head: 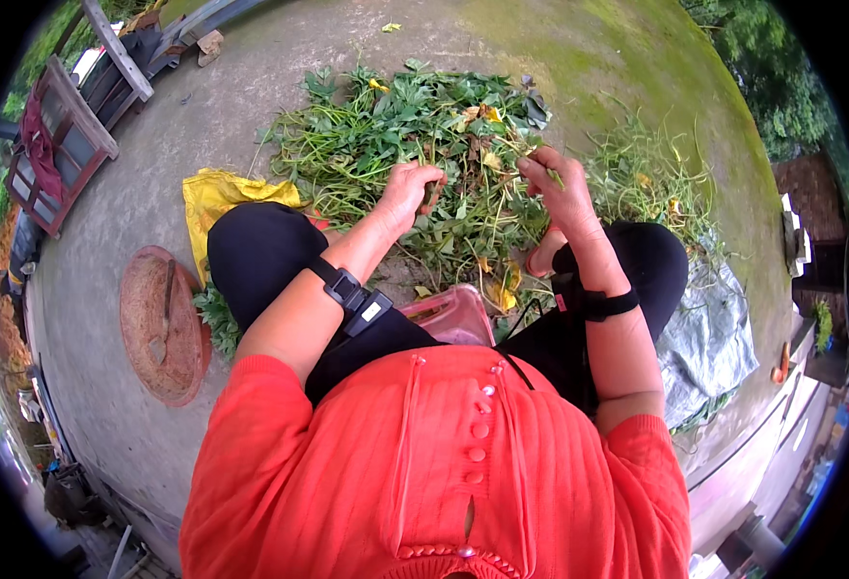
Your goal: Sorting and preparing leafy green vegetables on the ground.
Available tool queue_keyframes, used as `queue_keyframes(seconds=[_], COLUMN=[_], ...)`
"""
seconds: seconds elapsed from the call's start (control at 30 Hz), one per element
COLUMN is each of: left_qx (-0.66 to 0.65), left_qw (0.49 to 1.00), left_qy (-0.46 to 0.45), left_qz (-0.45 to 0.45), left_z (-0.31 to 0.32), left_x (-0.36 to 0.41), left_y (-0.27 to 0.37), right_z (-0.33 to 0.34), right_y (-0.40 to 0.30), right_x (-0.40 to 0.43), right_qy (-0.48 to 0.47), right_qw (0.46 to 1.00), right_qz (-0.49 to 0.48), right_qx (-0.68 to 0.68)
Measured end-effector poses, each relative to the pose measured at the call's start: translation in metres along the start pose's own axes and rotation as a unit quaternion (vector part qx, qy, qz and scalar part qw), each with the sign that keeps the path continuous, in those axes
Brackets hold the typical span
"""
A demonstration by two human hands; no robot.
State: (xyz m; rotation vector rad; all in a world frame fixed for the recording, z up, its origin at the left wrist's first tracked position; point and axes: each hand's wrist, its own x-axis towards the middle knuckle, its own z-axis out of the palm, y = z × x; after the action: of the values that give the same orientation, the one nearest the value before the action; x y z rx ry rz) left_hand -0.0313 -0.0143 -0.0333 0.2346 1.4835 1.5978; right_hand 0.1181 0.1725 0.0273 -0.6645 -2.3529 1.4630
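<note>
A heap of cut green leafy vines (410, 108), resembling sweet potato vines, spreads over the concrete before my knees. Yellow and brown withered leaves (492, 159) are mixed into it. Above the middle of the heap, my left hand (411, 192) has its fingers curled around a thin stem, partly hidden by the fingers. My right hand (560, 179) is at the heap's right side, pinching a green vine stem between thumb and fingers; a short piece shows across the palm. Both hands are apart from each other, at about the same height.
A reddish oval basin (135, 318) with a small trowel-like tool (166, 311) stands left. A yellow sack (207, 199) lies by my left knee. Thin bare stems (645, 163) and a silvery sheet (710, 336) lie right. A pink plastic stool edge (461, 311) shows beneath me.
</note>
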Motion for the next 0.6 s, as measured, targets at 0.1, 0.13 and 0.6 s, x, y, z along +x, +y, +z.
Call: queue_keyframes(seconds=[0.1,0.13,0.6], left_qx=[0.006,-0.055,-0.177], left_qw=[0.991,0.979,0.891], left_qy=[-0.123,-0.182,-0.341], left_qz=[-0.053,-0.074,-0.243], left_z=[0.013,0.018,0.015], left_x=[-0.006,-0.012,-0.028], left_y=[0.0,0.001,-0.001], right_z=[0.01,0.01,-0.003], right_y=[0.003,-0.001,0.007], right_x=[-0.002,-0.002,0.001], right_qy=[-0.016,-0.031,-0.1], right_qw=[0.999,0.999,0.99], right_qz=[-0.047,-0.044,-0.056], right_qx=[0.005,0.005,0.087])
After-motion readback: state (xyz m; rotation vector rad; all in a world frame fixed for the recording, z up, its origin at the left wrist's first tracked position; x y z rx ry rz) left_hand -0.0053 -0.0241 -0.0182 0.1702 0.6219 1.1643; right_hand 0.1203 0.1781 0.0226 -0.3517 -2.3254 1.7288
